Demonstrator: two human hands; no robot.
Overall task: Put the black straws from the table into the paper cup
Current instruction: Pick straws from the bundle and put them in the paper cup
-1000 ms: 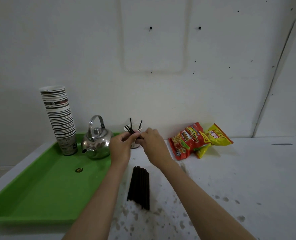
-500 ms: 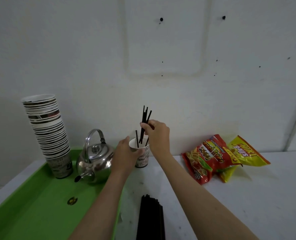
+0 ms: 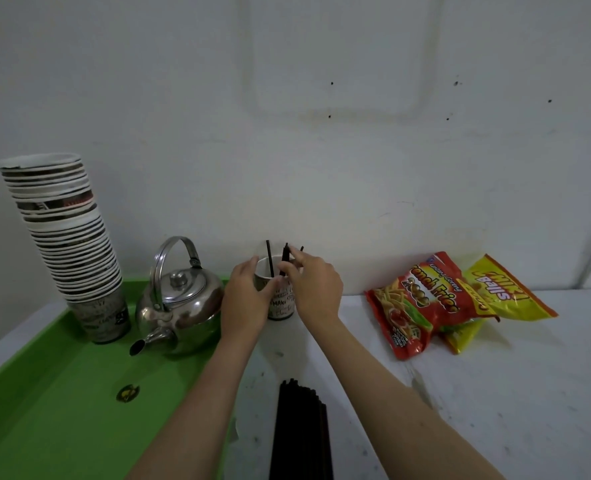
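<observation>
At the far left we note a tall stack of paper cups (image 3: 62,237) standing in the back corner of a green tray (image 3: 44,410). Just beside the stack, also on the tray, sits a steel kettle (image 3: 179,306), handle upright, spout pointing toward the camera. A small round sticker (image 3: 127,393) lies on the tray floor in front of the kettle.

Moving right, we record the left hand (image 3: 247,303) curled round the left side of the paper cup (image 3: 280,303), thumb across its front wall. The cup stands upright on the white table (image 3: 494,393), just off the tray's right edge and close to the wall (image 3: 287,98).

Several black straws in the cup (image 3: 269,259) rise above its rim; one stands alone at the left, the others lean to the right.

The right hand (image 3: 316,289) is at the cup's right side, its fingers pinching the right-leaning straws at rim height. We cannot tell how many straws it grips.

In front of the cup, between the two forearms, a bundle of black straws (image 3: 301,434) lies flat on the table, running toward the camera and out of the bottom edge.

Farther right, well apart from the cup, a red snack bag (image 3: 418,303) lies on the table, overlapping a yellow snack bag (image 3: 508,292) behind it.
</observation>
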